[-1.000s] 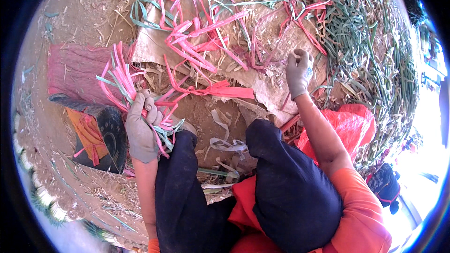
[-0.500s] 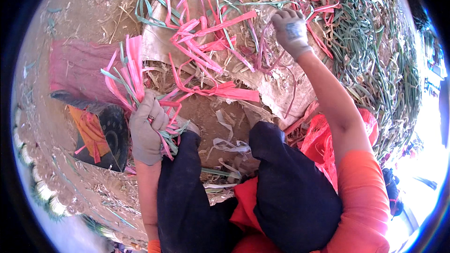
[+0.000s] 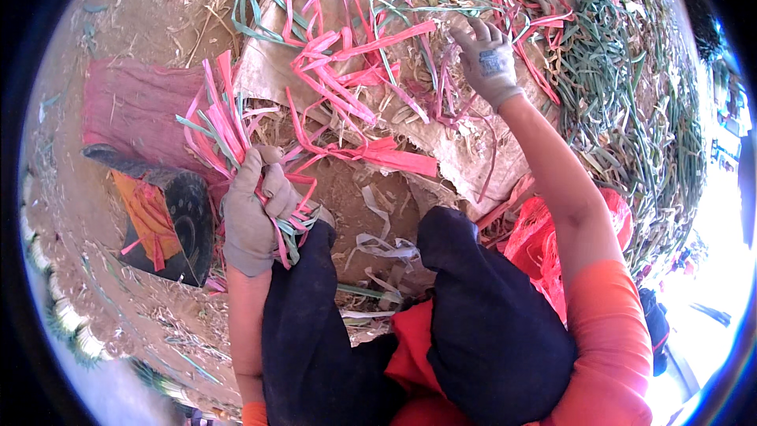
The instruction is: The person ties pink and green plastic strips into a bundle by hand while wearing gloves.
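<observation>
Over the cloth [image 3: 268,71], your right hand [image 3: 490,63] uncurls, fingers spread near loose ribbons [image 3: 394,38], leaving only the ribbon bundle [image 3: 229,134] clenched in your left hand [image 3: 251,219], near-left of the cloth.

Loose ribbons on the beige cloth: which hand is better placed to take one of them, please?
Probably the right hand: it is over the beige cloth, close to the loose ribbons; whether it pinches one is unclear. The left hand is occupied, gripping a bunch of pink and green ribbons.
</observation>
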Motion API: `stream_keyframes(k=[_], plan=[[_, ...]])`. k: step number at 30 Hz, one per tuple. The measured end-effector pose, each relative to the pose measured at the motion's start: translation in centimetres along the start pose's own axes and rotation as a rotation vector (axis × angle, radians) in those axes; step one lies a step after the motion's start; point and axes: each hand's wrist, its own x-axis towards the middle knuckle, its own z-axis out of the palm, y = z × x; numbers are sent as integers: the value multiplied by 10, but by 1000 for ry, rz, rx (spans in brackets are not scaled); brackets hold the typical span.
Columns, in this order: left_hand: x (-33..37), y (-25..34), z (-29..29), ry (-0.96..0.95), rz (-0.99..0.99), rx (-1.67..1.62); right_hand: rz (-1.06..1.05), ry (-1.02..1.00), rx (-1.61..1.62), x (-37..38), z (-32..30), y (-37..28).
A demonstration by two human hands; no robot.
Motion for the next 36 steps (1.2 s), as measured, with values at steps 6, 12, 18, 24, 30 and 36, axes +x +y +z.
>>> stream_keyframes(k=[6, 12, 18, 24, 30, 36], plan=[[-3, 0, 3, 29, 20, 41, 124, -83, 188, -7, 9, 15], [-4, 1, 1, 21, 8, 70, 83, -86, 100, -14, -3, 14], [1, 0, 3, 44, 19, 61, -213, -52, -70, -8, 23, 22], [-2, -2, 0, 46, -2, 63, 205, -254, 87, -2, -26, 41], [-2, -1, 3, 38, 13, 52, 504, 133, 474, 7, -93, 13], [1, 1, 17, 1, -39, 97, 436, 59, 1040, -8, -99, -110]])
